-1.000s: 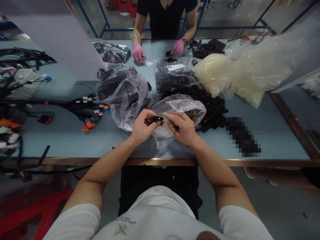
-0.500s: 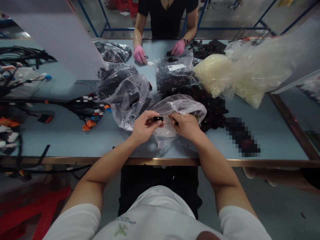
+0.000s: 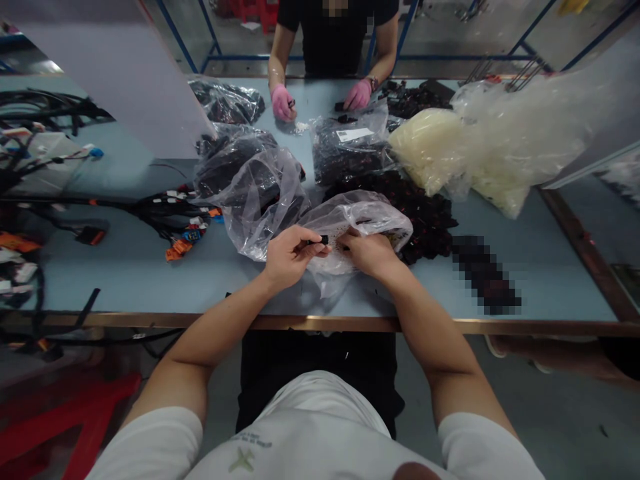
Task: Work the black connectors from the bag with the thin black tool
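Seated worker at a pale blue counter (image 3: 125, 280) with a bronze-coloured edge, seen from across the room. The left hand (image 3: 293, 253) is closed, thumb and fingers gripping a small black connector (image 3: 324, 239) that projects just beyond the fingertips, above the mouth of a clear plastic bag (image 3: 357, 217). The right hand (image 3: 371, 255) is also closed, its fingers (image 3: 350, 241) bunched against the bag's film beside the connector; whether they grip the film or something within it cannot be told. The bag lies on the counter, and faint print on it is too small to read. Just behind it is a loose heap of black connectors (image 3: 415, 217); to the left, a second clear bag (image 3: 260, 203) of dark parts, and beyond that, black wire harnesses (image 3: 160, 215) with orange connectors (image 3: 175, 251). A bulging bag of cream-white parts (image 3: 430, 150) sits at the upper right. Further back, a black-filled bag carries a white barcode label (image 3: 354, 135) — its writing is illegible. Opposite, a co-worker (image 3: 333, 40) in a black top works with pink-gloved hands (image 3: 283, 103), a wristwatch (image 3: 373, 83) on one wrist. The seated worker's white T-shirt (image 3: 320, 447) bears an olive aeroplane-like mark (image 3: 241, 460) and a line of unreadable print — a blurred patch (image 3: 485, 273) obscures one object on the counter.
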